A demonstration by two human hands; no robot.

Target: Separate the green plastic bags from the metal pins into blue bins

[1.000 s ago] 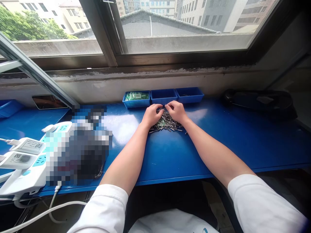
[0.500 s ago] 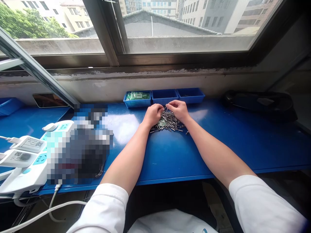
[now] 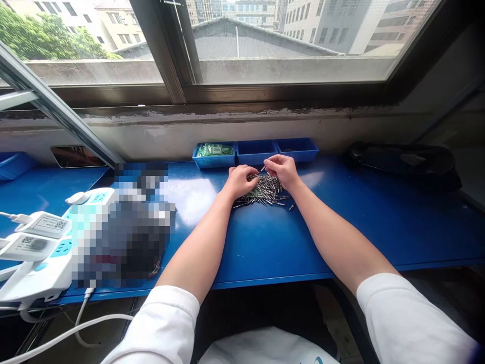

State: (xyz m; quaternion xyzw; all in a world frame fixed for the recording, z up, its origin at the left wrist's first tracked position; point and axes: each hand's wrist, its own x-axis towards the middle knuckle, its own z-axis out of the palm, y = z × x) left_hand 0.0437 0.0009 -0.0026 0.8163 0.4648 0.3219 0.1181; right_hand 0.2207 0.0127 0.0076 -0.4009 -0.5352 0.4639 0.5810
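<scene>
A heap of thin silvery blind rivets (image 3: 270, 191) lies on the blue table (image 3: 265, 247), with a bit of green showing among them. Over the heap's left side rests my left hand (image 3: 241, 181), its fingers apart and thumb spread; nothing shows in its grasp. My right hand (image 3: 283, 169) is just above the heap's far right side, thumb and forefinger pinched on one small rivet (image 3: 263, 168). A single loose rivet (image 3: 291, 207) lies right of the heap.
Behind the heap three blue bins stand in a row: a left bin (image 3: 215, 162) with green packets, a middle bin (image 3: 257, 152) and a right bin (image 3: 303, 152) with a few thin pieces. A white power strip (image 3: 34, 278) is at left, a black bag (image 3: 405, 164) at right.
My left hand's fingers have loosened and spread over the heap. The right hand has drawn slightly to the right, away from the left, with a rivet in its pinch.
</scene>
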